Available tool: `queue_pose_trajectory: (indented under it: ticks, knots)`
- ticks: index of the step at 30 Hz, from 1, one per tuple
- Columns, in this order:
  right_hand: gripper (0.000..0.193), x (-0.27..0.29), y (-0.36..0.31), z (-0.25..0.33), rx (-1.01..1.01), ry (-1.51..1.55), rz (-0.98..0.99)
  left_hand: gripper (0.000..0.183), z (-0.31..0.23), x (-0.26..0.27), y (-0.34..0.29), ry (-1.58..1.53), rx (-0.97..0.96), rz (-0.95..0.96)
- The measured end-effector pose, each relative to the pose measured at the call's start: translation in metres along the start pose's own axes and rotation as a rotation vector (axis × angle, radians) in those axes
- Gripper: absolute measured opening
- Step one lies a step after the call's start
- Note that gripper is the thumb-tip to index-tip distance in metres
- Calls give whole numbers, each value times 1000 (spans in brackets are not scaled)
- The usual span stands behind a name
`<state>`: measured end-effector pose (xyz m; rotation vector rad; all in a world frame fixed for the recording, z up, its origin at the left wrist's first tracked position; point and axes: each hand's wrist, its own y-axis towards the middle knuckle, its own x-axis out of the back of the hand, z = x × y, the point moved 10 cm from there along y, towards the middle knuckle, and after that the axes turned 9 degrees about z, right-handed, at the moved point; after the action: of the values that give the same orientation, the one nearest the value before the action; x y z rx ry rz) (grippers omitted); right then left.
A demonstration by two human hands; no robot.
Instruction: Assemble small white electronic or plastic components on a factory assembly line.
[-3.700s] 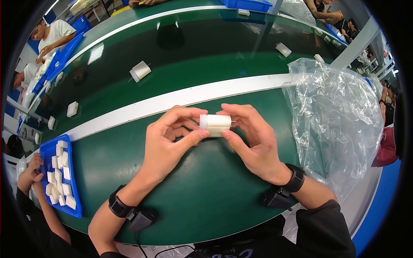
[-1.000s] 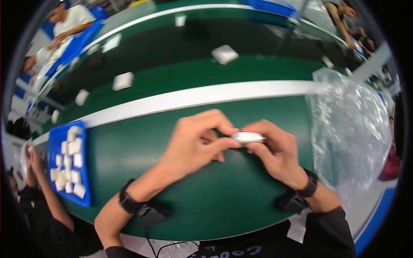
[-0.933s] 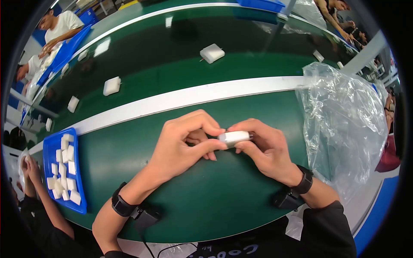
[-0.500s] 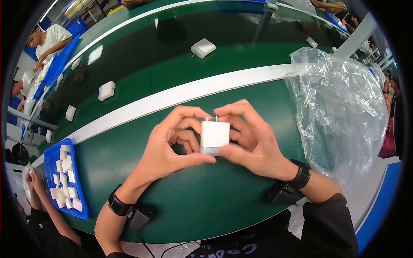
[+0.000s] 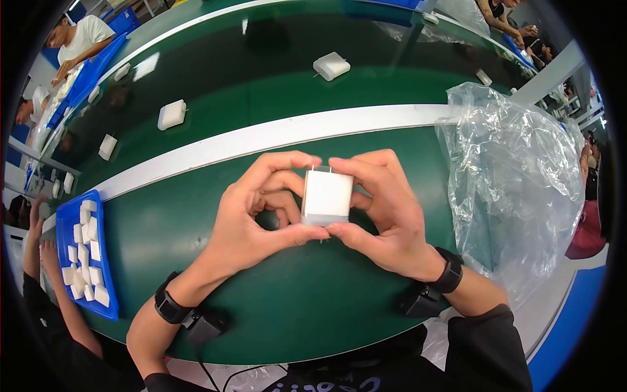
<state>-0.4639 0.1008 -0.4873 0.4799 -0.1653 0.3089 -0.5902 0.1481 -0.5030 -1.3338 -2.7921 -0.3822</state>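
Note:
Between my two hands a white plug-in charger (image 5: 327, 196) is held upright, its two metal prongs up and a greyish band along its lower end. My left hand (image 5: 258, 206) pinches it from the left, with the thumb at the bottom corner and the index finger up by the prongs. From the other side my right hand (image 5: 388, 206) grips it the same way, thumb under the lower edge and index finger at the top. Both hands are above the green work surface (image 5: 261, 307). The charger's back is hidden.
A blue tray (image 5: 112, 287) of several white chargers lies at left, near another person's arms. Beyond a white rail (image 5: 261, 137) is a green conveyor belt with spaced chargers, one charger (image 5: 332, 66) far ahead. A clear plastic bag (image 5: 516, 183) covers the right side.
The charger has tilted slightly, and my right thumb has slid left along its lower edge. Chargers on the belt have shifted rightward. My view has moved a little.

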Motion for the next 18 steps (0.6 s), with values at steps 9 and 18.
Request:
queue_pose_trajectory:
  ticks: [9, 18]
  knots:
    - [68, -1, 7, 11, 33, -381, 51, 72, 3, -1, 1, -494, 32, -92]
    - [70, -17, 9, -5, -32, -17, 22, 74, -6, 16, -12, 50, -114, -71]
